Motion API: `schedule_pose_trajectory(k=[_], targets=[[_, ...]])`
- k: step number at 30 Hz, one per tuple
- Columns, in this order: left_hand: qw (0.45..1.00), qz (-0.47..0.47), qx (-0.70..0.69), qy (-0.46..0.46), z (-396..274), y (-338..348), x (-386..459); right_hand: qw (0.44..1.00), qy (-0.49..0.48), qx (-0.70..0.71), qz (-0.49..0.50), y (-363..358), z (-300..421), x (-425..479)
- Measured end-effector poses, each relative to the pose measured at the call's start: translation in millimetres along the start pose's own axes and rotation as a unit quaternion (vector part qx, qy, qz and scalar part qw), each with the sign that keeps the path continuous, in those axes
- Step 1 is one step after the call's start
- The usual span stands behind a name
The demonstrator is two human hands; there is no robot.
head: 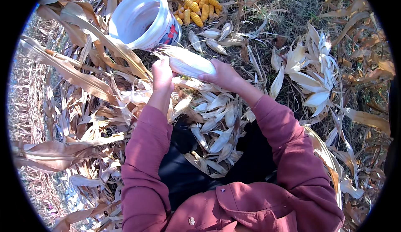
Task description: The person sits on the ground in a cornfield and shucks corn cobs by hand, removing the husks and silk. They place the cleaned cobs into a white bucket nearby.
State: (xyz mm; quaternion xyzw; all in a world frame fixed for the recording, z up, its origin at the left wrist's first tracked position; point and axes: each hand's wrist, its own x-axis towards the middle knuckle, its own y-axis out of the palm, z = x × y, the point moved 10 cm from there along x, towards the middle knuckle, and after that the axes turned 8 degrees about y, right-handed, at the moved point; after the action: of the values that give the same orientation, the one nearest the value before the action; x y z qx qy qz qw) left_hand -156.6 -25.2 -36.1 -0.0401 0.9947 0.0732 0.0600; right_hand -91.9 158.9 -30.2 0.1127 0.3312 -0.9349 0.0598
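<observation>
An ear of corn in its pale dry husk (189,60) is held between my two hands, just in front of a white plastic bucket (138,20). My left hand (162,73) grips the end with the dark dried silk. At the other end, my right hand (224,75) wraps its fingers and thumb around the husk. No yellow kernels show on this ear. Below my hands, between my dark-trousered legs, lies a heap of dry husks and husked ears (219,125); which are empty I cannot tell.
Husked-bare yellow corn cobs (200,6) are piled beyond the bucket's right side. Several ears still in husk (216,39) lie on the soil nearer me. Peeled husks (313,72) stand at right. Dry corn stalks and leaves (78,72) cover the left.
</observation>
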Motion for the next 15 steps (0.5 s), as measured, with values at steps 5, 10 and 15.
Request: schedule_pose_trajectory(k=[5,10,15], targets=[[0.998,-0.036,-0.038,0.026,4.7,-6.6,2.9,0.999,-0.005,0.013,-0.034,-2.9,-0.7,-4.2],[0.993,-0.101,-0.061,0.004,14.9,-18.3,0.0,0.997,-0.011,0.037,-0.07,10.4,0.4,-6.8],[0.967,-0.181,-0.17,-0.056,20.7,-28.3,-7.2,0.993,0.004,0.106,-0.059,27.1,3.3,-9.4]])
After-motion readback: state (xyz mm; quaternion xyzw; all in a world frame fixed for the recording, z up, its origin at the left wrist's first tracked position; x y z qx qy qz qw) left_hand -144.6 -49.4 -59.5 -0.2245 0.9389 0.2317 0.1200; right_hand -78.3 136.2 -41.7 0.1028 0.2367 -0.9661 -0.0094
